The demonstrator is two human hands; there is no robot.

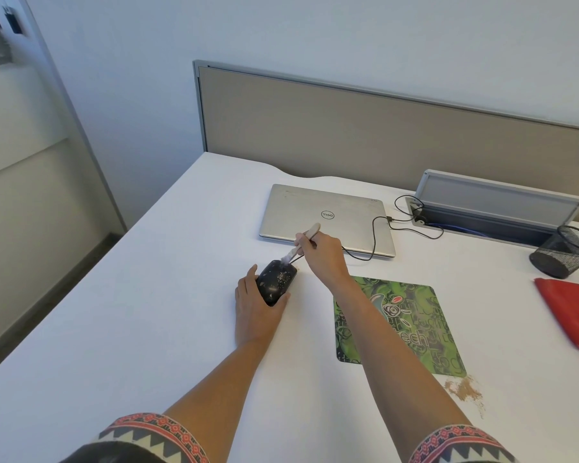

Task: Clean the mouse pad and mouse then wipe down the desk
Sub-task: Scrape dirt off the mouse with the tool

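- two bare hands work over the white desk (141, 295), both at the black mouse (276, 284).
- left hand (256, 309) grips the mouse from its near end, digits curled along both of its sides.
- the mouse sits on the desk, left of the mouse pad and not on it.
- right hand (325, 253) pinches a small pale brush (303, 242) between thumb and fingers; the bristle tip touches the far end of the mouse.
- pale specks (283, 277) dot the top of the mouse.
- green patterned mouse pad (415, 329) lies flat on the desk to the right of the mouse, partly hidden by the right forearm.
- a scatter of brown crumbs (463, 390) lies on the desk just beside the pad's near right corner.
- closed silver laptop (328, 215) sits beyond the hands; a black cable (374, 237) loops over its right side and runs on toward the open cable box (498, 202).
- black mesh cup (565, 253) and red cloth (572, 315) lie at the desk's right edge.
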